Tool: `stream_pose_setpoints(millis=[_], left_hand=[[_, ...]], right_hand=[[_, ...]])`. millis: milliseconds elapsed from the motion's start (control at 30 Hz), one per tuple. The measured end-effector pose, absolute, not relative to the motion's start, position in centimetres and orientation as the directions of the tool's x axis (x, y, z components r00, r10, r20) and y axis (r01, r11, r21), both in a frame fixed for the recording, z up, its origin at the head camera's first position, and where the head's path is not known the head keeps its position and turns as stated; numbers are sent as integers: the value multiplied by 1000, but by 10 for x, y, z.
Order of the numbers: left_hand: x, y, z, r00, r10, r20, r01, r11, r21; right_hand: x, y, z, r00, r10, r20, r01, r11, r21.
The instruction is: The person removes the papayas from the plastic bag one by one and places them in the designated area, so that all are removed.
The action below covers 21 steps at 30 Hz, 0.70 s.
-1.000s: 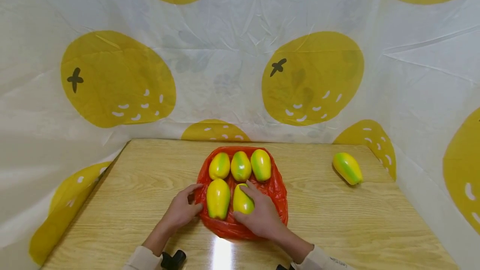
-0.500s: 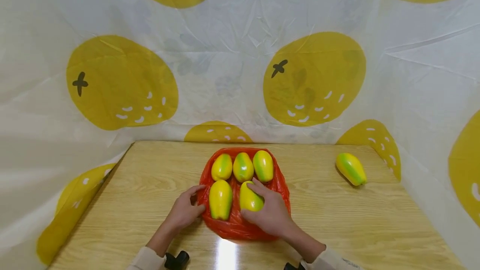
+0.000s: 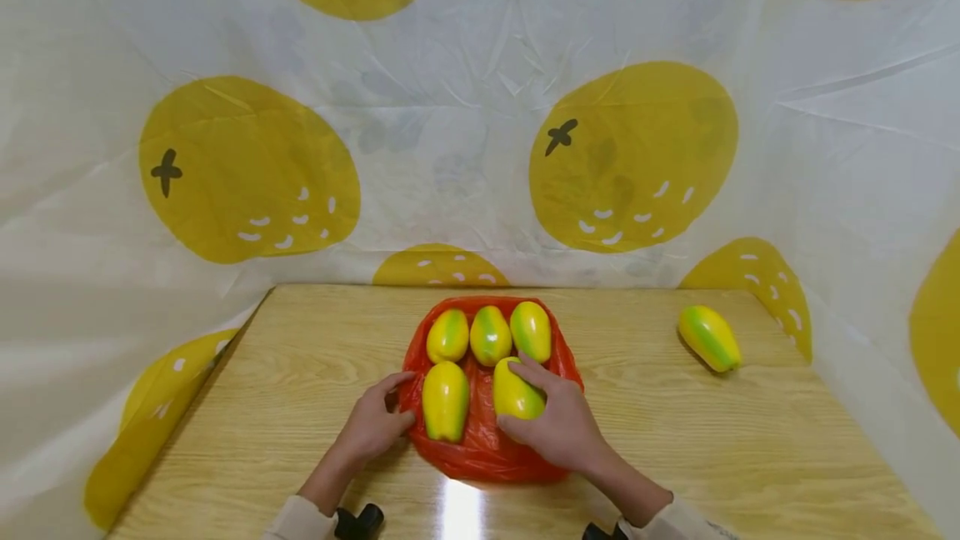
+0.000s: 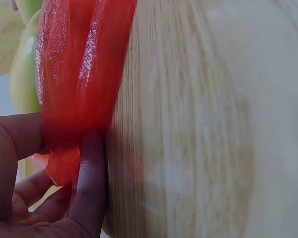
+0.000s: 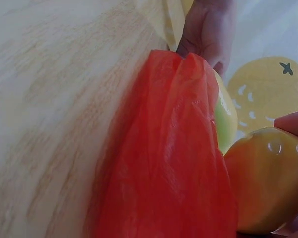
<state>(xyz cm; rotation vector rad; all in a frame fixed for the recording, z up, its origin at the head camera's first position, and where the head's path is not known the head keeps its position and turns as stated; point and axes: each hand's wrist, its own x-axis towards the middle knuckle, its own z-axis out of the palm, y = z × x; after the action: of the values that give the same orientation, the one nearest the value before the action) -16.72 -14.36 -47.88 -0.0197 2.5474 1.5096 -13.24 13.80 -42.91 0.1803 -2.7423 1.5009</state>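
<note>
A red plastic bag (image 3: pixel 480 448) lies spread in a round shape on the table, with several yellow-green papayas inside its rim. My right hand (image 3: pixel 564 427) grips one papaya (image 3: pixel 516 390) at the bag's front right, thumb and fingers around its sides. At the left rim, my left hand (image 3: pixel 375 419) pinches the bag's edge; the left wrist view shows the red film (image 4: pixel 72 124) between thumb and fingers. Beside the held fruit stands another papaya (image 3: pixel 446 401), front left. The back row has a left papaya (image 3: pixel 447 335), a middle papaya (image 3: pixel 491 335) and a right papaya (image 3: pixel 531 330).
One more papaya (image 3: pixel 709 338) lies on the wooden table (image 3: pixel 637 457), off to the right of the bag. A white cloth (image 3: pixel 442 148) printed with yellow fruit hangs behind the table and along its sides.
My right hand has shifted the gripped papaya to the right within the bag, widening the space from the front left papaya. The left hand stays at the rim. The head view has shifted slightly.
</note>
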Motion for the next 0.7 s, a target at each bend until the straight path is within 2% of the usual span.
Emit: stream_pose_setpoints(millis=[700], left_hand=[[-167, -143, -481, -984, 70, -164, -113, 464, 879]], right_hand=[[-136, 166, -421, -991, -98, 89, -128, 534, -836]])
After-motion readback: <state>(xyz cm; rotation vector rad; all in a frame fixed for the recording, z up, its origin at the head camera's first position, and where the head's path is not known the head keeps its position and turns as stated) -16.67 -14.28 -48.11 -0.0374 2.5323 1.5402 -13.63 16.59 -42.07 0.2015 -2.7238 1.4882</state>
